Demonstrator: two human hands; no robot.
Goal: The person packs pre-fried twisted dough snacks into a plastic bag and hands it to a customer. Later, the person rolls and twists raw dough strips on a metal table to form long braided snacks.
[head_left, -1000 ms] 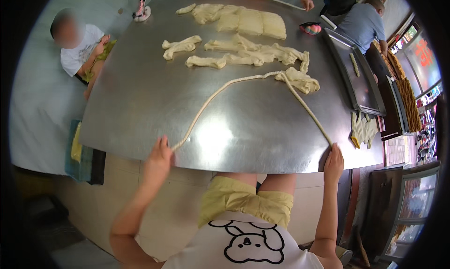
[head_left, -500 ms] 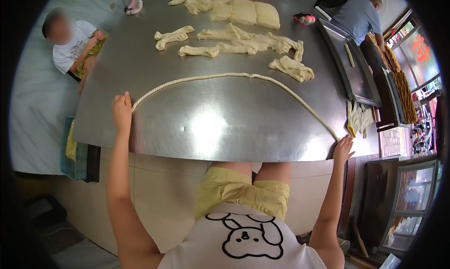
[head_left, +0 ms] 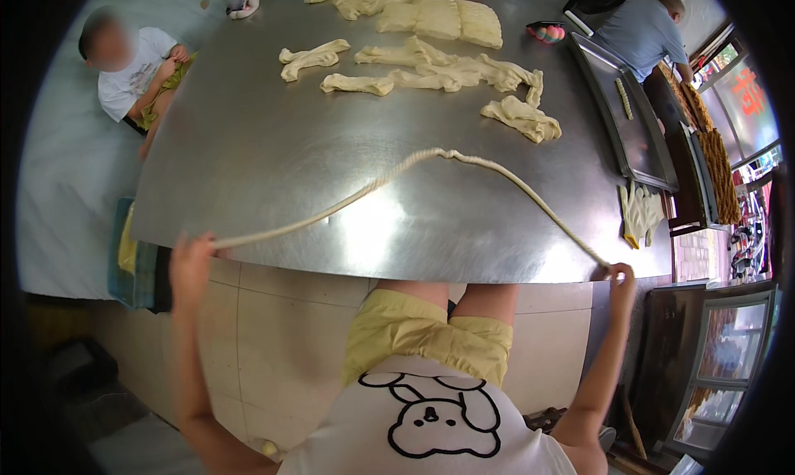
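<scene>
The left hand (head_left: pixel 192 260) is closing its fingers round one end of a long dough rope (head_left: pixel 389 175) at the near edge of the round steel table (head_left: pixel 273 168), at about 8 o'clock in the view. The right hand (head_left: pixel 621 274) is pinching the other end between curled fingers at about 4 o'clock. The rope is running from both hands up to a bend near the middle of the table, lying on the metal there.

The rope is looking soft, light and stretchy; it is probably sagging and thinning under pull, and a hard tug could tear it at a thin spot. The ends, where both hands are gripping, seem the safest hold.

Flattened dough slabs (head_left: pixel 431 15) and twisted dough strips (head_left: pixel 447 73) are lying toward 12 o'clock. A long metal tray (head_left: pixel 629 127) is sitting at 2 o'clock, pale gloves (head_left: pixel 639 214) just below it. A red-lettered sign (head_left: pixel 745 94) is showing at 3 o'clock beside racks of golden fried sticks (head_left: pixel 719 173).
</scene>
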